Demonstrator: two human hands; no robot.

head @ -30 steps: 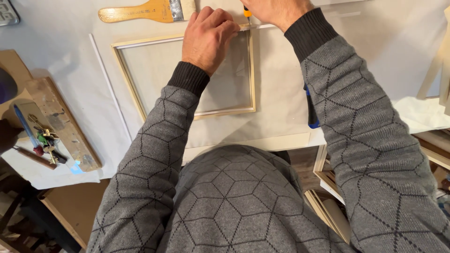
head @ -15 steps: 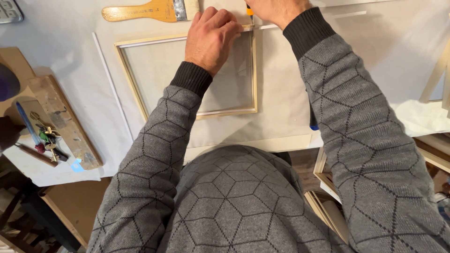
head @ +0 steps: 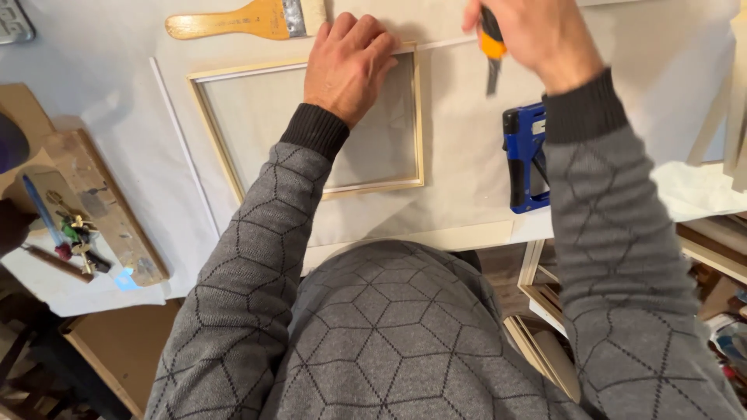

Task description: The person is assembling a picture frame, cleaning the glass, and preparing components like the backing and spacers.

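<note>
A light wooden frame (head: 226,167) lies on pale canvas cloth (head: 459,148) spread over the table. My left hand (head: 348,62) presses flat on the frame's top right corner, fingers spread a little. My right hand (head: 533,35) is raised above the cloth to the right of the frame, closed around a utility knife (head: 490,54) with an orange and black handle, its blade pointing down. A blue staple gun (head: 525,155) lies on the cloth just below my right wrist.
A wide wooden-handled paintbrush (head: 249,19) lies above the frame. At the left sits a wooden block (head: 101,210) with small tools beside it. More wooden frames (head: 545,311) lean under the table at the right. Pale slats (head: 731,101) stand at the right edge.
My right hand has drawn back from the frame's top edge to the right, bringing the knife into view. The staple gun is uncovered now. My left hand stays on the frame.
</note>
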